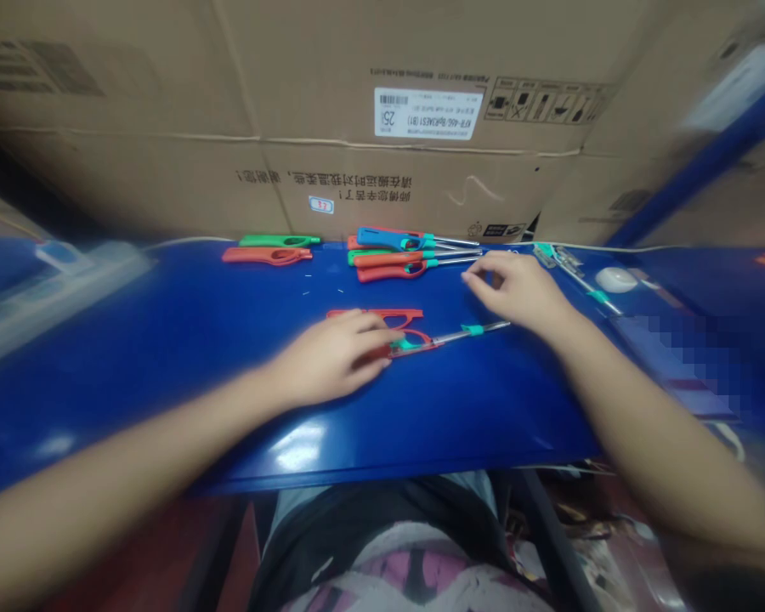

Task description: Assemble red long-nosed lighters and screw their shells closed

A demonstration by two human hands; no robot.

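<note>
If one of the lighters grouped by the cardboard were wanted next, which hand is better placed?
Probably the right hand: its fingertips are near the metal tubes of the grouped lighters, and it appears to hold nothing. The left hand has its fingers on a red-handled lighter.

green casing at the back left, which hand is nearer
Left. The left hand is in front and to the right of the green casing, at a red lighter; the right hand is much farther right, beside the metal rod tips.
</note>
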